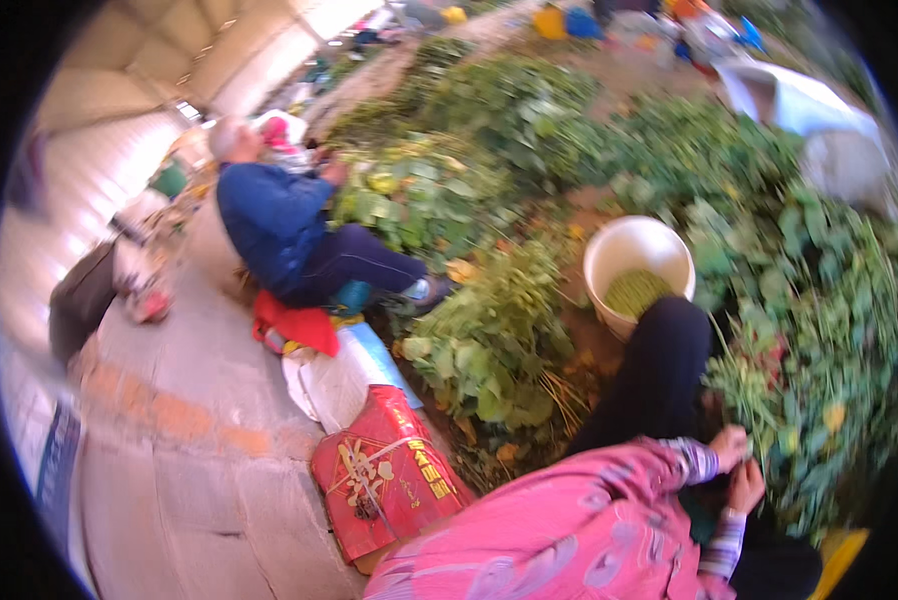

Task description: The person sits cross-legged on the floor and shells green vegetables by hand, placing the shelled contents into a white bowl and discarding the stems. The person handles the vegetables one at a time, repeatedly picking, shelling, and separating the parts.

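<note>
My left hand point(731, 447) has its fingers closed at the near edge of a heap of leafy bean-like plants point(816, 360). Just below it in the head view is my right hand point(747, 489), fingertips pinched together close to the left ones. A small green plant piece appears to be between both sets of fingertips; blur hides its exact shape. Beyond my dark-trousered knee point(666, 352) stands a white plastic bucket point(597, 259), with small green pods or beans point(636, 291) in the bottom. My knee covers part of its rim.
Cut plants point(494, 337) lie across the ground beyond my knee. A person in a blue jacket point(269, 217) sits among them. A red printed bag or carton point(389, 480) lies beside me on the paved ledge point(186, 510). White sacks point(809, 97) stand at the far right.
</note>
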Action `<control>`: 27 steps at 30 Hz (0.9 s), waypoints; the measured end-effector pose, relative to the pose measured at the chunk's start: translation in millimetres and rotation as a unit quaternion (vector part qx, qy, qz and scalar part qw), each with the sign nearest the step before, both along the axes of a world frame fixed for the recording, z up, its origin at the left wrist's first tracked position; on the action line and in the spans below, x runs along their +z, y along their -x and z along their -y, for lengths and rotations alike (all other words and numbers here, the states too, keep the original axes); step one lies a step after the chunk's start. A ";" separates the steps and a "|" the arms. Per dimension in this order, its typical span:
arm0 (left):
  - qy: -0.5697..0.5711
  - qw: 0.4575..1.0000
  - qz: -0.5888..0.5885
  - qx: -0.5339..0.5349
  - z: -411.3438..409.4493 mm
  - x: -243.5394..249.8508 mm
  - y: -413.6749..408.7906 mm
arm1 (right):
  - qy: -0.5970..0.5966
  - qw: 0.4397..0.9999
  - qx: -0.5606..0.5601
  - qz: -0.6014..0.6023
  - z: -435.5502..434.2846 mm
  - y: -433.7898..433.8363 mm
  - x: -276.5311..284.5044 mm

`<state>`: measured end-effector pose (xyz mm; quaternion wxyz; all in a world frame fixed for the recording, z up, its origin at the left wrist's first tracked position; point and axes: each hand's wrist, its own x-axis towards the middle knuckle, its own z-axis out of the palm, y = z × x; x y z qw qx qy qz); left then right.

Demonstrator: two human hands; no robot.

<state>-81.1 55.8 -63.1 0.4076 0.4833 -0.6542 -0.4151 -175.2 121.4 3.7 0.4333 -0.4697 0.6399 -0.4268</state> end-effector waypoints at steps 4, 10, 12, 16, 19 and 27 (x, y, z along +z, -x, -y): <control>-0.140 0.984 -0.096 -0.056 6.2 47.0 -13.7 | -0.022 0.987 0.019 -0.159 6.5 7.8 36.5; -0.489 0.802 -0.326 -0.112 9.1 62.6 -32.9 | 0.049 0.976 -0.113 -0.178 14.0 42.0 73.8; -0.491 0.809 -0.299 -0.122 7.3 64.0 -30.2 | 0.047 0.962 -0.127 -0.238 17.5 61.8 64.1; -0.514 0.800 -0.295 -0.093 -0.2 55.6 -30.0 | -0.020 0.959 -0.075 -0.271 23.1 61.1 52.4; -0.514 0.799 -0.302 -0.075 -4.8 55.0 -32.9 | -0.056 0.955 -0.031 -0.289 35.0 46.5 42.0; -0.500 0.802 -0.327 -0.021 1.2 53.1 -35.5 | -0.119 0.926 -0.089 -0.348 73.3 6.1 54.9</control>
